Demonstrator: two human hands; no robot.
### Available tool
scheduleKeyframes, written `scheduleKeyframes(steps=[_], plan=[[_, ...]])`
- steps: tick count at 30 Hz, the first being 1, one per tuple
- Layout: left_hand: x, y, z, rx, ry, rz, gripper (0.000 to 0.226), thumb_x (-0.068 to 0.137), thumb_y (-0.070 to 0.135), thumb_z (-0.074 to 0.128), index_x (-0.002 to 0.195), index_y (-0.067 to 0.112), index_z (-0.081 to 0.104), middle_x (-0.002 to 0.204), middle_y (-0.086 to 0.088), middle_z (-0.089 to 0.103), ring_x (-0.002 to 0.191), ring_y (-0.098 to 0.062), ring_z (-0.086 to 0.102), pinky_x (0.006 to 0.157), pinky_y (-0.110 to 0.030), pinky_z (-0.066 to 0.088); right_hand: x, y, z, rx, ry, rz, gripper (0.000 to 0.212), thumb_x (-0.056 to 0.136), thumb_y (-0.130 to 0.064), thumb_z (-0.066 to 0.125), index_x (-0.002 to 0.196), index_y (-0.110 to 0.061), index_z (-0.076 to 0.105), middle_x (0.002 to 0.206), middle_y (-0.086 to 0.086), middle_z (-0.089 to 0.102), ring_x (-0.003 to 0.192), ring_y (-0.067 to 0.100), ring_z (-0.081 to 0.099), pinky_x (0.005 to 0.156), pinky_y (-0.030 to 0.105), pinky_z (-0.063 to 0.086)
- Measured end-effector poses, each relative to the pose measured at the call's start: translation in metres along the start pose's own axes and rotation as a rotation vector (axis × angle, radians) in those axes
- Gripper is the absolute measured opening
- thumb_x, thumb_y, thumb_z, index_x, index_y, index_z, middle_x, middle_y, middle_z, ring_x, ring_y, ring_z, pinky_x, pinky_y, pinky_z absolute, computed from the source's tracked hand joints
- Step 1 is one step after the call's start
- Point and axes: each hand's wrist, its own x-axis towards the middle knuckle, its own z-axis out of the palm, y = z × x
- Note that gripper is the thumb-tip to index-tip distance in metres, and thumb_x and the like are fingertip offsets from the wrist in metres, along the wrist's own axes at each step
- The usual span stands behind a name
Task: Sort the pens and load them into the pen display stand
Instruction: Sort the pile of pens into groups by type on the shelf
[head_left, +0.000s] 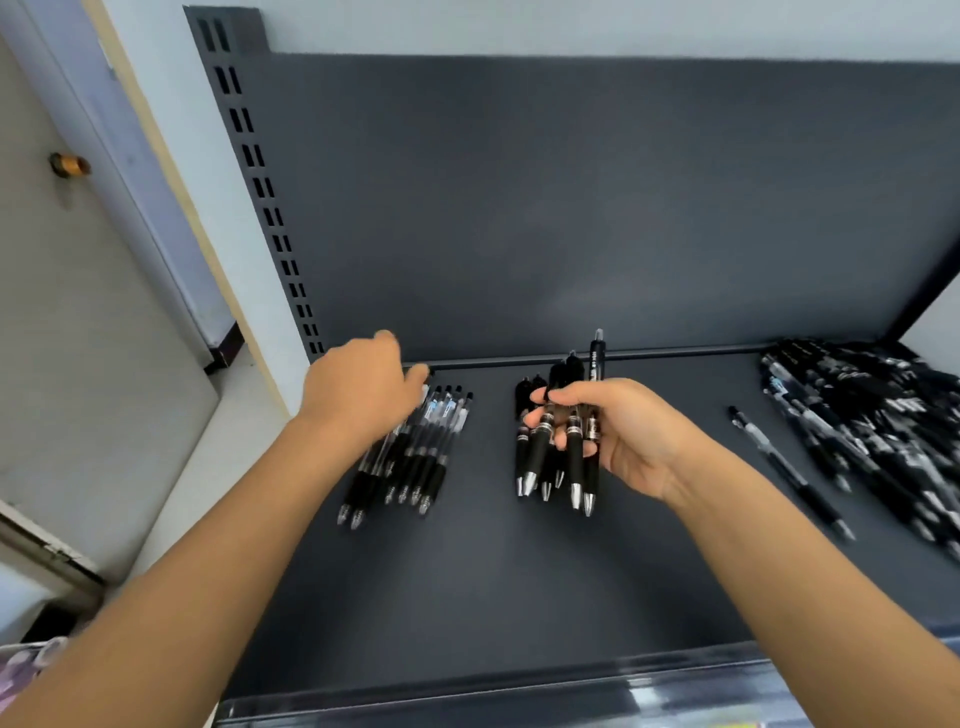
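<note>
On the dark grey shelf (519, 597) lies a neat row of clear-barrelled black pens (415, 457) at the left. My left hand (363, 387) hovers palm down over their top ends, fingers spread; whether it touches them is hidden. My right hand (623, 436) is shut on a bunch of black pens (571, 452) with silver tips pointing toward me. Two or three more black pens (523, 441) lie just left of that bunch. A single pen (789, 470) lies to the right, beside a large blurred heap of mixed pens (872, 415).
The shelf has a dark back panel (571, 208) and a slotted upright (270, 197) at the left. A clear plastic lip (519, 691) runs along the front edge. A door and pale wall (78, 312) stand to the left.
</note>
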Motion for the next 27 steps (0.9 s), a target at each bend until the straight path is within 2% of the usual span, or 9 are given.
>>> scheduleKeyframes(steps=[1,4,9,13,15,17,21,24,27], plan=[[-0.005,0.017,-0.003,-0.148,-0.010,0.048,0.040,0.088,0.055,0.053,0.089,0.015,0.056,0.085,-0.003,0.068,0.076,-0.025,0.062,0.064,-0.032,0.048,-0.001,-0.001,-0.004,-0.019,-0.013,-0.008,0.014,0.090,-0.009,0.057,0.097,0.001,0.065,0.079,0.012,0.073,0.047,0.012,0.056,0.037,0.016,0.034],[-0.016,0.071,-0.003,-0.789,-0.364,0.114,0.025,0.086,0.043,0.065,0.085,0.018,0.066,0.074,0.000,0.069,0.054,-0.012,0.063,0.055,-0.029,0.057,-0.004,-0.001,-0.017,-0.029,-0.041,-0.044,0.020,0.089,-0.014,0.063,0.096,0.004,0.067,0.081,0.012,0.071,0.050,0.012,0.058,0.039,0.016,0.037],[-0.017,0.103,0.001,-1.125,-0.651,0.113,0.026,0.084,0.025,0.072,0.100,0.006,0.070,0.083,-0.012,0.069,0.065,-0.018,0.066,0.064,-0.030,0.057,-0.006,-0.004,-0.043,0.026,-0.033,-0.065,0.032,0.092,-0.028,0.060,0.100,0.003,0.063,0.073,0.010,0.069,0.044,0.007,0.055,0.041,0.015,0.037],[-0.016,0.118,0.007,-1.109,-0.664,0.063,0.023,0.080,0.007,0.072,0.100,-0.003,0.066,0.081,-0.017,0.065,0.061,-0.024,0.067,0.057,-0.030,0.056,-0.003,-0.005,-0.049,0.017,-0.014,-0.047,0.035,0.095,-0.030,0.056,0.105,0.003,0.062,0.074,0.014,0.069,0.048,0.013,0.059,0.037,0.016,0.037],[-0.011,0.117,0.008,-1.111,-0.567,-0.032,0.024,0.080,0.004,0.067,0.102,-0.007,0.064,0.080,-0.017,0.064,0.057,-0.025,0.066,0.056,-0.035,0.058,-0.001,-0.007,-0.055,0.003,0.039,-0.044,0.030,0.096,-0.022,0.056,0.103,0.006,0.061,0.072,0.015,0.070,0.045,0.014,0.059,0.033,0.016,0.033],[-0.004,0.111,0.012,-1.053,-0.431,-0.116,0.021,0.081,0.005,0.068,0.102,0.001,0.064,0.080,-0.014,0.066,0.051,-0.024,0.065,0.055,-0.038,0.059,0.001,-0.009,-0.067,-0.050,0.124,-0.040,0.020,0.093,-0.011,0.054,0.100,0.007,0.060,0.069,0.016,0.069,0.044,0.015,0.059,0.031,0.017,0.031],[-0.003,0.107,0.027,-0.626,-0.235,-0.084,0.007,0.079,0.025,0.071,0.080,0.024,0.064,0.073,-0.001,0.069,0.059,-0.022,0.067,0.059,-0.027,0.053,0.004,-0.006,-0.082,-0.278,0.188,0.001,0.013,0.082,0.001,0.057,0.095,0.006,0.057,0.074,0.021,0.062,0.050,0.022,0.057,0.032,0.017,0.031],[-0.009,0.112,0.037,-0.293,-0.069,-0.014,0.015,0.077,0.036,0.066,0.084,0.023,0.066,0.077,0.005,0.069,0.079,-0.020,0.065,0.059,-0.024,0.041,0.006,-0.002,-0.081,-0.424,0.201,-0.013,0.021,0.080,-0.001,0.069,0.096,0.005,0.057,0.072,0.016,0.062,0.060,0.029,0.062,0.031,0.016,0.028],[-0.012,0.114,0.044,-0.216,-0.056,0.025,0.033,0.079,0.051,0.063,0.093,0.021,0.065,0.085,0.004,0.068,0.088,-0.021,0.064,0.068,-0.028,0.044,0.010,-0.002,-0.078,-0.457,0.206,-0.020,0.043,0.075,-0.009,0.079,0.109,0.009,0.058,0.074,0.009,0.070,0.059,0.023,0.069,0.032,0.016,0.027]])
